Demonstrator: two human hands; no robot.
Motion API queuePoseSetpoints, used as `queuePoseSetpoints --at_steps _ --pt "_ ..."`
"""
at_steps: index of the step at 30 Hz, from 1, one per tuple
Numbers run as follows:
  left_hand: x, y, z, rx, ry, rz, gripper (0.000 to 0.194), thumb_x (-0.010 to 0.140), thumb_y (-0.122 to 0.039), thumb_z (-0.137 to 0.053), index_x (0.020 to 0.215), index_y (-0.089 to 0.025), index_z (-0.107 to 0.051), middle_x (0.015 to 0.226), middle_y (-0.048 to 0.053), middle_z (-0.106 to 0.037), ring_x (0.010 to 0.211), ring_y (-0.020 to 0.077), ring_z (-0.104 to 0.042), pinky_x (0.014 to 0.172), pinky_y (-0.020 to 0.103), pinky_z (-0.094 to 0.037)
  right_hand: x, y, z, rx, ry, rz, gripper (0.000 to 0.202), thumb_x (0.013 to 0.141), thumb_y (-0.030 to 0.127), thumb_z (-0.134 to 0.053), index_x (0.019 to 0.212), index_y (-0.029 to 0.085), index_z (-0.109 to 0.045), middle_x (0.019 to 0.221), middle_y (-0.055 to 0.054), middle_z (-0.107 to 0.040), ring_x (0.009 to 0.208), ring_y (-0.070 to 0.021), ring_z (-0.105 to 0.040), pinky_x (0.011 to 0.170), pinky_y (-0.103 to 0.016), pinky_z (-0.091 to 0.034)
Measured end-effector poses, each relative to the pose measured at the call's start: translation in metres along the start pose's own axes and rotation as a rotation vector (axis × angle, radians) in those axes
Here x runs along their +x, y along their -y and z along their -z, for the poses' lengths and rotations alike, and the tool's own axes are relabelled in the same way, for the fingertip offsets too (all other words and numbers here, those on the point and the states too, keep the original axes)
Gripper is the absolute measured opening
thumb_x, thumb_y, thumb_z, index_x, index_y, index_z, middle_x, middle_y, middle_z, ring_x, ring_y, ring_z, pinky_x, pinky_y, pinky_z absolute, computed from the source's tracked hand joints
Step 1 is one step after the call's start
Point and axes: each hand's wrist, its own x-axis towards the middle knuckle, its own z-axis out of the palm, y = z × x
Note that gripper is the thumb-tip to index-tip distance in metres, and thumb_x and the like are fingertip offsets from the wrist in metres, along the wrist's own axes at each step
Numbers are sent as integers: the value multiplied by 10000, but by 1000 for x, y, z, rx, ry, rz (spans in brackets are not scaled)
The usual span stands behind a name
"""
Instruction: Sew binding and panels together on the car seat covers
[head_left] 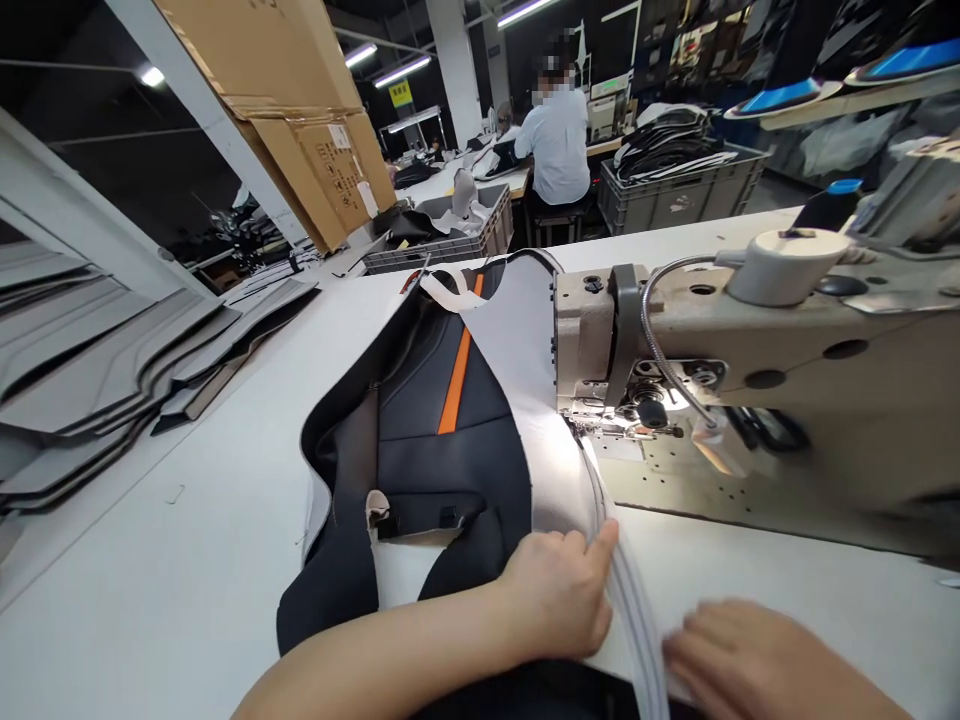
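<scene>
A black fabric piece (420, 400) with an orange stripe and a light grey border (517, 330) lies left of the sewing machine (810, 400), its right edge under the lit needle area. From there a grey-white strip (637, 610) runs down toward the camera. My left hand (562, 590) is closed on the fabric's edge and the strip, its index finger pointing up along them. My right hand (750, 650) is blurred, just right of the strip's lower part; whether its fingers hold anything is not clear.
Stacked grey panels (97, 350) lie on the white table (187, 510) at the left. Behind stand a cardboard box (292, 110), a grey crate (487, 235) and another full crate (682, 200). A person in a light shirt (559, 145) sits farther back.
</scene>
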Motion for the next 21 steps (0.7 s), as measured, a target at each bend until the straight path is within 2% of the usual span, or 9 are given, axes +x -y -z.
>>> queuePoseSetpoints --at_steps 2,4,7,9,14,21 --pt "-6 6 -1 -25 -7 52 743 815 -368 -489 1415 -46 -193 841 86 -626 659 237 -618 512 346 -512 11 -21 4 -86 -125 -96 262 915 199 -359 890 219 -619 701 -14 -610 584 -155 -579 508 -273 -422" --pt "-9 9 0 -2 21 100 716 818 -301 -495 1418 -56 -191 844 87 -633 667 236 -628 514 335 -512 26 -40 2 -146 -205 -178 286 924 219 -334 1018 207 -604 752 -29 -613 634 -163 -584 530 -272 -429" --pt "-10 9 8 100 95 141 595 826 -132 -447 1398 -115 -283 803 80 -632 667 228 -640 516 312 -506 55 -62 -9 -226 -233 -261 286 915 237 -355 1066 187 -593 793 -49 -605 690 -191 -576 543 -287 -434" --pt "-10 9 15 135 139 176 567 833 -90 -421 1389 -140 -314 789 77 -631 681 234 -646 526 320 -513 74 -71 -19 -287 -275 -292 293 903 237 -370 1068 155 -598 817 -79 -601 719 -218 -567 555 -308 -441" --pt "-6 14 28 -27 208 178 776 707 -160 -573 1413 -142 -249 890 78 -649 720 261 -651 555 355 -536 94 -81 -35 -293 -340 -262 342 902 191 -348 1146 96 -567 909 -141 -612 800 -245 -555 695 -358 -477" --pt "12 21 25 27 146 237 694 741 -147 -564 1390 -148 -320 828 73 -643 689 233 -652 544 305 -520 87 -82 -38 -181 -375 -137 337 903 128 -329 1159 122 -547 964 -121 -611 853 -222 -554 747 -337 -486"
